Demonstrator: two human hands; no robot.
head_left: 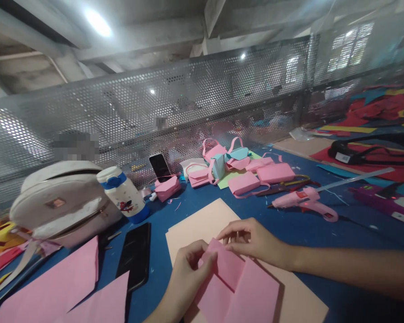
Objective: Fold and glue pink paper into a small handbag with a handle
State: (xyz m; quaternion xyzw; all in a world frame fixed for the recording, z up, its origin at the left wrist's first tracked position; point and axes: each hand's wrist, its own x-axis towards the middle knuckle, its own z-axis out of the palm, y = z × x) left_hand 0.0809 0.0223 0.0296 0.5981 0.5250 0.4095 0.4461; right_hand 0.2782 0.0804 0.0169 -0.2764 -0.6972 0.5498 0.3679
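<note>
A: Grip?
B: Left hand [187, 271] pinches the folded pink paper [257, 289] near its far-left corner, thumb on top. Right hand [257, 242], fingers bent, is at the far edge; can't tell if it grasps.
A: Paper's where?
B: Over the peach card [207, 220], bulk running rightward and toward the wearer from the pinch.
A: Long axis?
B: Unclear, frame cuts the near end.
A: Nearer hand?
B: Left, on it; right's just beside.

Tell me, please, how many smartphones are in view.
2: a black smartphone lying flat left of the left hand, another smartphone propped behind a pink paper bag. Others may be hidden.
</note>
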